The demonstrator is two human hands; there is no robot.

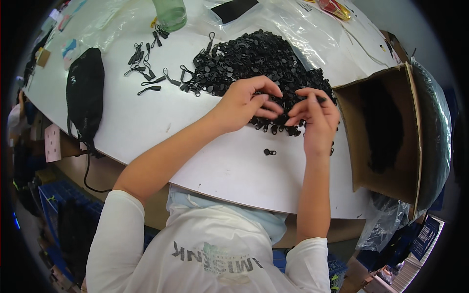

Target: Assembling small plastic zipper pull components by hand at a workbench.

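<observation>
A big heap of black zipper sliders (256, 56) lies on the white table. My left hand (246, 103) hovers over its near edge, fingers curved and apart, with nothing visible held. Beside it, my right hand (317, 115) has curled fingers, and a small black zipper pull (320, 99) shows between them. The gap between both hands' fingertips is dark with sliders, so finer contact is hard to make out. One loose zipper slider (269, 152) rests nearer to me. Several cord zipper pulls (146, 61) with black ends are scattered left of the heap.
An open cardboard box (349, 141) with dark contents stands at the right, beside clear plastic wrapping (383, 222). A black mesh-like pouch (87, 93) lies at the table's left edge. Behind are a green bottle (171, 14), plastic bags (293, 29) and a red-yellow item (335, 9).
</observation>
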